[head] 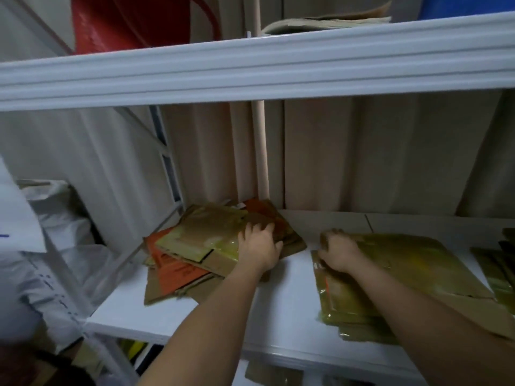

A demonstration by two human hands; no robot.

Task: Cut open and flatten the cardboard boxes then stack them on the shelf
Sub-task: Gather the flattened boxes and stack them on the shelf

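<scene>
On the white shelf [289, 299] lie two piles of flattened cardboard. The left pile [200, 240] is brown with yellow tape and an orange sheet, and sits askew near the back left corner. My left hand [260, 245] rests on its right side, fingers spread over the top sheet. The right pile [412, 268] is brown card with glossy yellow tape. My right hand [338, 253] grips its far left corner with curled fingers.
An upper white shelf [250, 68] crosses overhead, carrying folded cardboard [328, 22] and something red [133, 20]. A beige curtain [362, 157] hangs behind. White plastic bags [55, 218] sit left of the rack frame. More taped card [501, 263] lies at the far right.
</scene>
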